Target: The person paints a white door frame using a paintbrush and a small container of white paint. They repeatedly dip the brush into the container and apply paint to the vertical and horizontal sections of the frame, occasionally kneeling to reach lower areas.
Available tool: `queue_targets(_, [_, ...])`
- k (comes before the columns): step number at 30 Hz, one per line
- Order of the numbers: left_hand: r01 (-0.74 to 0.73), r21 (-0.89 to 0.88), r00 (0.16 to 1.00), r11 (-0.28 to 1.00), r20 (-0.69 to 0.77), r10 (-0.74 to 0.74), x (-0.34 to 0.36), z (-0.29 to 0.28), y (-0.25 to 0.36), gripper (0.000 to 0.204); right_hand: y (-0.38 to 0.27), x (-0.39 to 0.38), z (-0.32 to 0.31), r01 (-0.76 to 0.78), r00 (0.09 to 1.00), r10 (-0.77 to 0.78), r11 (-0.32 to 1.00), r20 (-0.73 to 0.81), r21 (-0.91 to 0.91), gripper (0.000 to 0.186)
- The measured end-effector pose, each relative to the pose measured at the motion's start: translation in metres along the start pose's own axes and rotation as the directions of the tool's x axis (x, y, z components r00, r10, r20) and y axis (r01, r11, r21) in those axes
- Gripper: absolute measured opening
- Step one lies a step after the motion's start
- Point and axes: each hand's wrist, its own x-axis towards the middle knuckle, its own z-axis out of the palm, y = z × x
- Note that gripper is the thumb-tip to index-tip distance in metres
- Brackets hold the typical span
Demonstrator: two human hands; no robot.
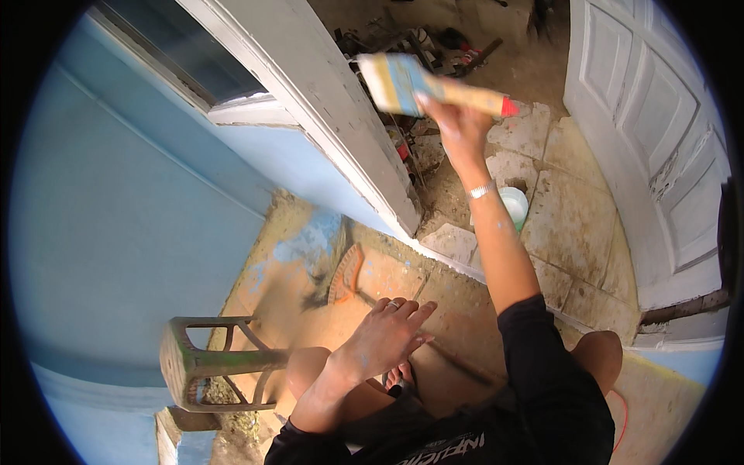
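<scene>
My right hand is raised and closed around a wide paintbrush, held level beside the white door frame. The brush has pale bristles, a blue-smeared band and a wooden handle with a red tip; it is blurred, and I cannot tell whether its bristles touch the frame. Lower down, my left hand hovers above my lap with nothing in it, fingers loosely stretched and a ring on one. Beyond that hand, an orange broom head with dark bristles lies on the tiles.
A wooden stool stands at left by the light-blue wall. A small pale bucket sits on dirty tiles inside the doorway, partly behind my forearm. The panelled white door stands open at right. Dark clutter lies further in.
</scene>
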Motion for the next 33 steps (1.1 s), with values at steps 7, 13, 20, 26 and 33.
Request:
queue_targets(7, [-0.006,-0.038,0.999,0.999,-0.046,0.004,-0.004,-0.002,0.0,0.05,0.028,-0.037,0.01,-0.249,0.965,0.254,0.966,-0.069,0.064,0.032])
queue_targets(13, [-0.012,0.01,0.999,1.0,-0.043,0.012,-0.01,-0.003,-0.001,0.05,0.027,-0.006,-0.017,-0.198,0.976,0.208,0.971,-0.06,0.134,0.033])
queue_targets(20, [-0.018,0.053,0.997,0.998,-0.075,0.022,-0.01,-0.006,-0.005,0.051,0.019,-0.022,-0.001,-0.317,0.948,0.312,0.941,-0.056,-0.115,0.032])
queue_targets(26, [0.034,0.012,0.998,0.999,0.05,-0.034,-0.013,-0.004,-0.011,0.05,0.013,0.003,0.013,0.036,0.996,-0.028,0.995,-0.084,0.091,0.029])
queue_targets(33, [0.037,-0.147,0.993,0.988,-0.108,-0.053,-0.02,0.003,-0.013,0.05,0.031,-0.051,-0.021,-0.249,0.964,0.253,0.967,0.087,-0.054,0.035])
